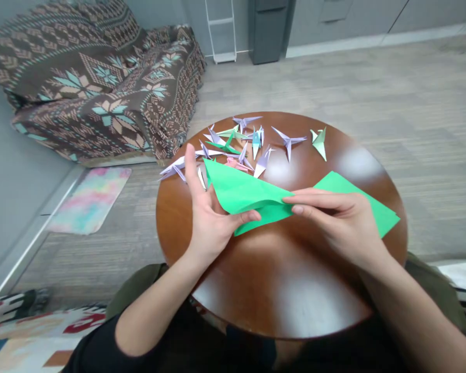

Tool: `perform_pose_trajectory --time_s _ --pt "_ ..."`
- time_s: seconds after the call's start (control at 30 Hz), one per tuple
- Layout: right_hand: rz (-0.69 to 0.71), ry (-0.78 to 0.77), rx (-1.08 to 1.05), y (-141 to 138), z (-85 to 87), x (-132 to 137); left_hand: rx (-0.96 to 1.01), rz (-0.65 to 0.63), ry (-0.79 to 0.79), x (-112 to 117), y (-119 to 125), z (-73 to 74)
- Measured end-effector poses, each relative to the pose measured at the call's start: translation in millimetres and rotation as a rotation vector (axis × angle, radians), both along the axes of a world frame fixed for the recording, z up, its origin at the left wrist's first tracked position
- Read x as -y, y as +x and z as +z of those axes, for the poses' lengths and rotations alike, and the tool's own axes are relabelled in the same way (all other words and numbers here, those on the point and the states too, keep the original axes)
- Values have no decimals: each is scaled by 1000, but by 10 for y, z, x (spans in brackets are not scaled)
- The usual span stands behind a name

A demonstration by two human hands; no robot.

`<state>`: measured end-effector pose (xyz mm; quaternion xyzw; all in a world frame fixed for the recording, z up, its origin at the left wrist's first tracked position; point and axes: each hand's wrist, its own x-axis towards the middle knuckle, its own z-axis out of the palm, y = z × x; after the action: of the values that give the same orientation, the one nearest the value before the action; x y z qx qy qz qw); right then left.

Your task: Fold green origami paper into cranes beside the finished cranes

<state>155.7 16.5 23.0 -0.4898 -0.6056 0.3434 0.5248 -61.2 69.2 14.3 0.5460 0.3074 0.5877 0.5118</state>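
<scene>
A green sheet of origami paper (252, 191) is held up over the table, folded over so that two layers show with a gap between them. My right hand (344, 220) pinches its right corner between thumb and fingers. At the left end, my left hand (212, 217) has its thumb across the lower layer and its index finger stretched upward; its other fingers are mostly hidden behind the paper. Under my right hand lies more green paper (376, 207), partly covered by that hand.
Several folded paper cranes, among them a purple crane (288, 141), a pale green crane (319, 143) and a pink crane (236, 164), lie along the far side of the round brown table (279, 290). Beyond stand a patterned sofa (112, 98) and a grey bin (270, 31).
</scene>
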Motion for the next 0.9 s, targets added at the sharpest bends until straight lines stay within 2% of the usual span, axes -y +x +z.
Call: perform_pose_trajectory --time_s 0.13,0.23,0.33,0.53,0.73,0.9 --pt "-9 -24 -26 31 13 -19 -224 41 102 -2 -45 45" --pt "-20 -32 -47 25 24 -18 -321 112 67 20 -62 37" --pt "-41 -67 -68 10 31 -4 -247 188 -8 26 -65 -19" --pt "-124 -80 -137 -23 33 27 -101 224 -123 -2 -62 -135" --pt "-202 -13 -89 -40 18 33 28 229 -270 -68 -30 -94" --pt "-218 -51 -38 -7 -2 8 -4 256 -257 -96 -55 -96"
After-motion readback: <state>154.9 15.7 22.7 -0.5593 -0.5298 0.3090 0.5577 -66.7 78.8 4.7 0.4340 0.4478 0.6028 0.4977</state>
